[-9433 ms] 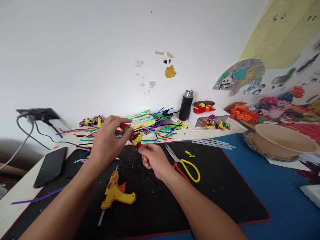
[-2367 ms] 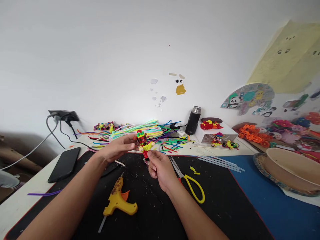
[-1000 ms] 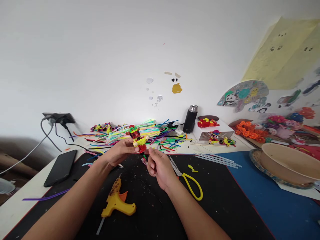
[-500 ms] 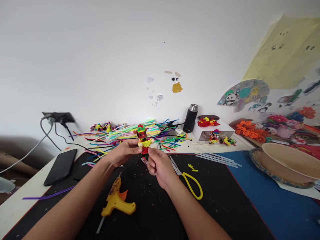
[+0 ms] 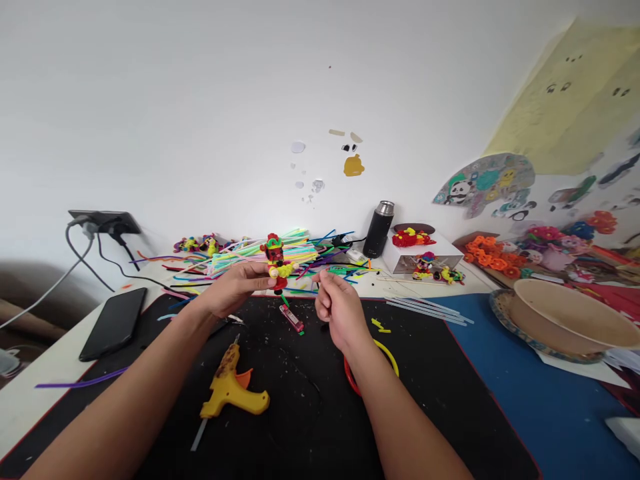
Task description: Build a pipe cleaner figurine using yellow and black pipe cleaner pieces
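A small upright figure in red, yellow and green is pinched by my left hand at its side. My right hand is apart from the figure, to its right, with thumb and fingers pressed together; what they hold, if anything, is too small to make out. Under the figure a pink and white tool lies on the black mat. The yellow glue gun rests below my left hand. Scissors with red and yellow handles are partly hidden beneath my right forearm.
Behind my hands lies a heap of colourful pipe cleaners. A black bottle and a white box stand at the wall. A phone lies left, clear sticks right, and a large bowl far right.
My right hand has come away from the figure and moved right, uncovering the pink and white tool. The figure stays in my left hand. The whole view has shifted slightly.
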